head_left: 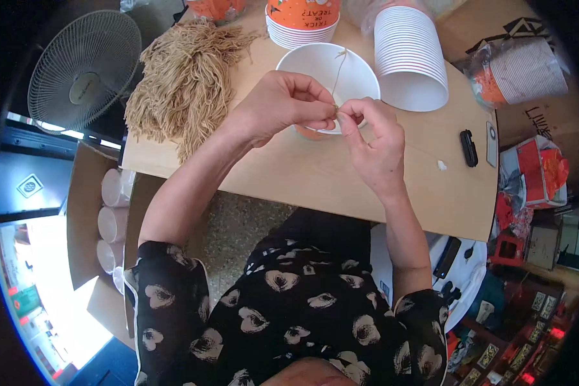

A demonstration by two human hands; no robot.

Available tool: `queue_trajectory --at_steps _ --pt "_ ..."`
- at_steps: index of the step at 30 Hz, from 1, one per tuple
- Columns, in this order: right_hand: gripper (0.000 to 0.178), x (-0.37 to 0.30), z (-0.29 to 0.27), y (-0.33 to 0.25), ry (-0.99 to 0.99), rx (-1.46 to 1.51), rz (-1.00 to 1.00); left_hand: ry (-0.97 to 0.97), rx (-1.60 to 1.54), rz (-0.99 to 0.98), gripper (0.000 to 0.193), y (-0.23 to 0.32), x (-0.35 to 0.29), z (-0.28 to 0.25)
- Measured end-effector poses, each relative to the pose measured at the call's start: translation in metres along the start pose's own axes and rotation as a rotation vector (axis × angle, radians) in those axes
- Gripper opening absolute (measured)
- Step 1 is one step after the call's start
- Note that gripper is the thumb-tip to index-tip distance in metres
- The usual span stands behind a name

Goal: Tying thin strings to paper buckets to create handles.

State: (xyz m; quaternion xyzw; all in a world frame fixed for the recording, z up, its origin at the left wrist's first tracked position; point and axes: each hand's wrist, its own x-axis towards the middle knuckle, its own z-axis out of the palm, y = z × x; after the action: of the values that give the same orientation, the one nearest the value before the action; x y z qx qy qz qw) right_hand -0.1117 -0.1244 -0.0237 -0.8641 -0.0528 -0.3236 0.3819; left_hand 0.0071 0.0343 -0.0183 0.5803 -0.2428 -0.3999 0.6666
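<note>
Over the near rim of a white-lined paper bucket [360,71], both my hands pinch a thin tan twine [338,76]. The twine runs across the bucket's mouth to a small knot at the far rim. My left hand [283,106] is closed, its thumb and fingertips pressed on the twine. Close against it, my right hand [374,138] grips the same spot between thumb and forefinger. Fingertips hide the twine's near end. Left of the bucket lies a large heap of cut tan twine [186,80].
Nested orange paper buckets [302,29] stand at the back. A stack of white-lined buckets [410,58] lies on its side, with a bagged stack [527,71] farther right. A black clip-like object [468,148] rests near the table's right edge. A fan [83,80] stands at left.
</note>
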Motion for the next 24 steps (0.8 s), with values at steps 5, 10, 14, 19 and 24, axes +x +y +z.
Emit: queue_trajectory --at_steps 5,10,14,19,24 --pt "0.004 0.002 -0.002 0.003 -0.072 0.135 0.144 -0.002 0.049 0.012 0.017 0.002 0.0 0.001" --pt "0.006 0.006 -0.007 -0.001 -0.094 0.211 0.227 -0.004 0.047 0.063 0.017 0.003 0.0 0.004" --pt "0.009 0.009 -0.01 -0.001 -0.09 0.253 0.306 0.015 0.052 0.075 0.016 0.003 -0.002 0.008" --pt "0.01 0.01 -0.013 0.002 -0.108 0.265 0.355 0.072 0.171 0.147 0.018 -0.001 -0.004 0.016" --pt "0.013 0.012 -0.016 -0.001 -0.14 0.26 0.42 0.171 0.275 0.245 0.016 -0.006 -0.007 0.025"
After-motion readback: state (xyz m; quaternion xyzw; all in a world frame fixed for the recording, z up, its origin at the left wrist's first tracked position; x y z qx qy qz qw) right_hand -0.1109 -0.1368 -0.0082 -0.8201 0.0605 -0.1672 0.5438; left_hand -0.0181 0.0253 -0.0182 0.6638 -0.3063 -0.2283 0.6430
